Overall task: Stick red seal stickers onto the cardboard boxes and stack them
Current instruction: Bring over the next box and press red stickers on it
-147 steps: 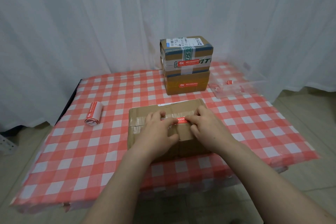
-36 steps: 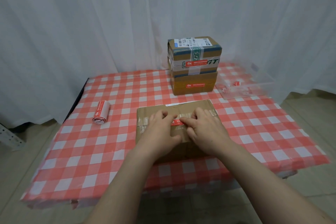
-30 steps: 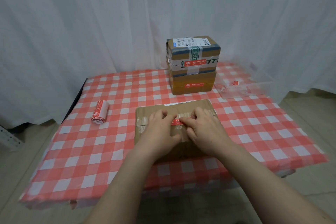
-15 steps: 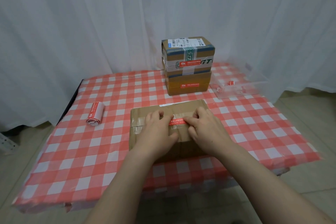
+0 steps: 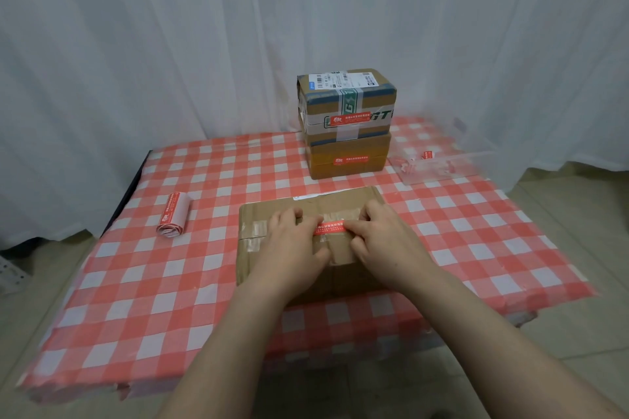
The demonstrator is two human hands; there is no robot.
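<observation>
A flat brown cardboard box (image 5: 269,214) lies near the table's front edge, taped across its top. A red seal sticker (image 5: 331,229) lies on the tape seam between my hands. My left hand (image 5: 292,245) rests palm down on the box, its fingers touching the sticker's left end. My right hand (image 5: 381,238) presses the sticker's right end with thumb and forefinger. Behind, two boxes stand stacked: a taped box (image 5: 347,102) with a shipping label on a plain brown box (image 5: 347,160), each with a red sticker on its front.
A roll of red stickers (image 5: 173,218) lies at the left on the red-and-white checked tablecloth (image 5: 170,282). A clear plastic tray (image 5: 439,163) with scraps sits at the back right. White curtains hang behind the table.
My hands have spread slightly apart along the sticker, showing more of it than a second ago. The camera view has shifted a little; the boxes have not moved.
</observation>
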